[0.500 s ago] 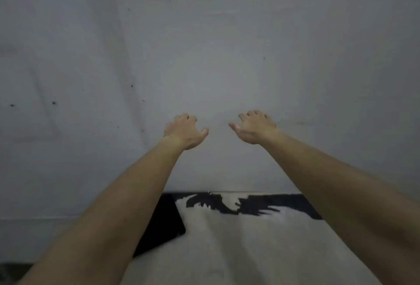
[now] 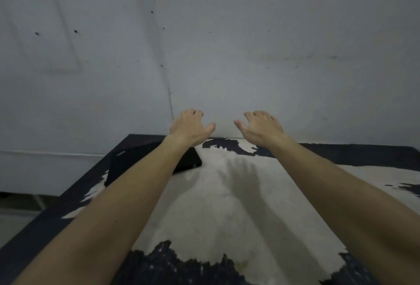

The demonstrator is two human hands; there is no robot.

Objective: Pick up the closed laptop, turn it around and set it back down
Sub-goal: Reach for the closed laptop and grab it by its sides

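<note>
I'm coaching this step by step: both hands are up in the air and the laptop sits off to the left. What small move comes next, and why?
Probably lower both hands toward the closed laptop. The left hand and right hand hover open and empty above the table, while the laptop lies flat near the table's far left corner, partly hidden under the left forearm. The right hand must shift left to reach it.

1. Two bare forearms fill the lower frame, with no sleeves, cuffs or gloves visible anywhere along them.
2. The left hand (image 2: 189, 129) carries no ring, watch or band at the wrist.
3. The right hand (image 2: 261, 128) is likewise unadorned, its short, unpainted thumbnail just visible in dim light.
</note>
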